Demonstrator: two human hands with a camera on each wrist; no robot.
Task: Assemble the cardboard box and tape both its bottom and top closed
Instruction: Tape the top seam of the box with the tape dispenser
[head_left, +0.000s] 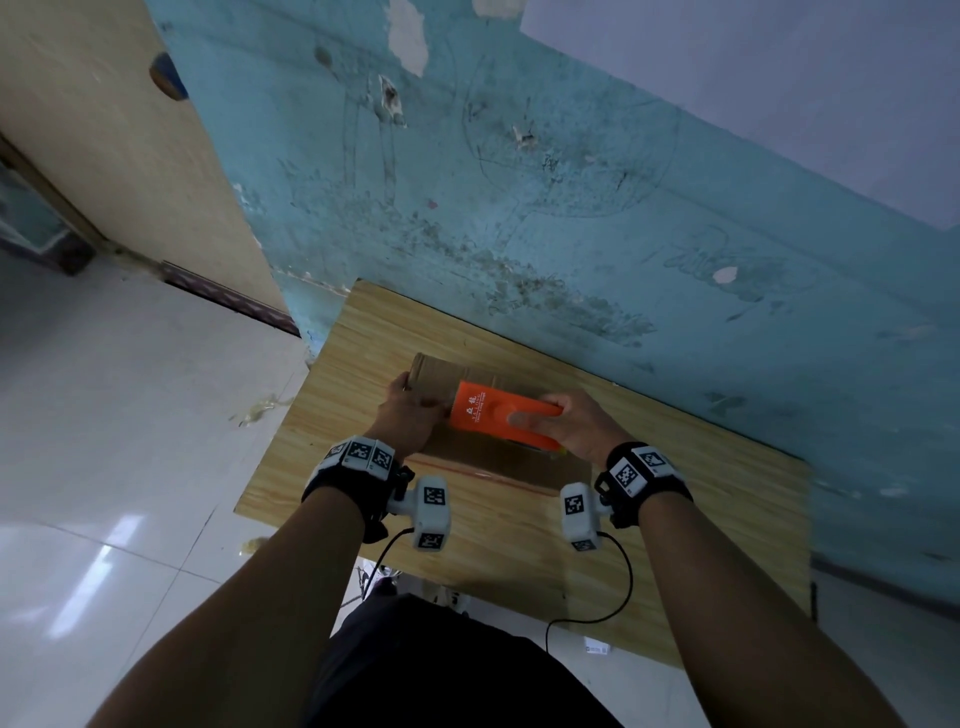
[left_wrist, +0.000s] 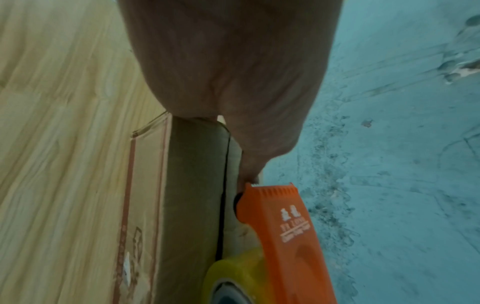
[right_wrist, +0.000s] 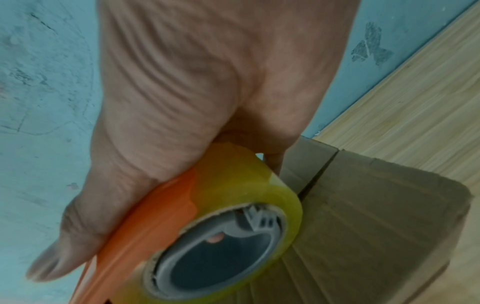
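A brown cardboard box (head_left: 493, 465) lies on the wooden table (head_left: 691, 483) with its closed flaps facing up; a dark seam runs along the top face (left_wrist: 193, 185). My left hand (head_left: 418, 397) grips the box's left end, and one digit (left_wrist: 259, 148) lies along the top up to the dispenser's toothed edge. My right hand (head_left: 563, 415) grips the orange tape dispenser (head_left: 493, 413), which rests on the box's top over the seam. Its yellowish clear tape roll (right_wrist: 246, 185) touches the cardboard (right_wrist: 363, 226). Whether tape lies on the seam is hidden.
The table stands against a worn blue wall (head_left: 571, 234) just behind the box. A pale wooden door (head_left: 130, 156) is at the left, and white tiled floor (head_left: 104, 415) lies left of the table. Black cables (head_left: 623, 587) hang from my wrist cameras over the table's near edge.
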